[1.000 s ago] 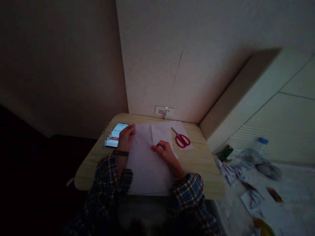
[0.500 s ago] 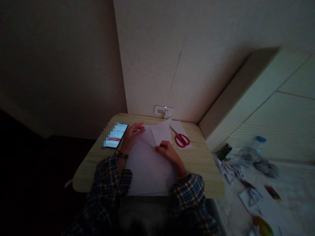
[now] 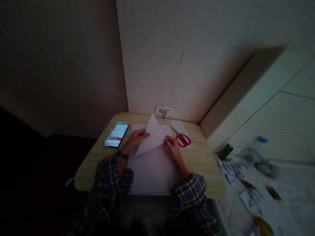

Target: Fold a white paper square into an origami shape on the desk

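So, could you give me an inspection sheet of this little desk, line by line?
Surface: light wooden table, mostly covered by flat white sheets.
Job's things: folded sheet, a triangle with its tip toward the wall.
Clutter: red-handled scissors on the right, lit phone on the left.
Grippers: left hand and right hand each hold a side of the folded sheet with the fingers.
Cables: nothing seen; a wall socket behind the table.
Surroundings: dim room; paper scraps and a bottle on a pale surface to the right.
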Motion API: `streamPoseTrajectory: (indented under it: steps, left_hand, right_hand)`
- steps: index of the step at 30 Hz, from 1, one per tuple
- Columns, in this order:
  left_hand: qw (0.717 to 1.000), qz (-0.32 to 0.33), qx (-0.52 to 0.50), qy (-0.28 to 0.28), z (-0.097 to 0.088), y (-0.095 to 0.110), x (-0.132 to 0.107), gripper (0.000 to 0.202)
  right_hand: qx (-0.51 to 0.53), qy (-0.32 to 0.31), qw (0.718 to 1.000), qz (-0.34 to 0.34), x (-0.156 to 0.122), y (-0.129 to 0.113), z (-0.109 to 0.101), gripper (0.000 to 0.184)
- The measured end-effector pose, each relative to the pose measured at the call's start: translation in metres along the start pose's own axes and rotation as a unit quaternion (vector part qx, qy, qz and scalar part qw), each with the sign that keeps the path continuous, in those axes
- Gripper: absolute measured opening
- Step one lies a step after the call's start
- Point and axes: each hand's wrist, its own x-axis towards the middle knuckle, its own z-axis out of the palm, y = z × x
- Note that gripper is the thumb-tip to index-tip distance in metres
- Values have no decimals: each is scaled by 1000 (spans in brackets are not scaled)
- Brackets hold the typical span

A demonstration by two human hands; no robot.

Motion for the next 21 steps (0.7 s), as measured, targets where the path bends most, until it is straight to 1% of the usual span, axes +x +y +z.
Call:
streamPoseTrajectory:
  steps: [2,3,7,12,18,21]
  left_hand:
    - [1000,-4,14,11,0,-3,0,39]
    - [1000,-4,23,16,0,-5,0,40]
    - [998,6,43,43,1,-11,1,40]
    - [999,7,30,45,7,-12,2,42]
    - [999,-1,22,48,7,-14,4,40]
    - [999,0,24,44,7,-15,4,41]
  right_hand:
    - [-2,-17,1000,-4,0,-1,2,30]
    - [1,-13,1000,-6,0,-1,3,30]
    - [27,41,999,-9,2,3,4,26]
    - [13,87,996,-16,4,9,3,27]
    - [16,101,995,-3,3,9,5,37]
    - [26,86,996,-3,3,10,5,33]
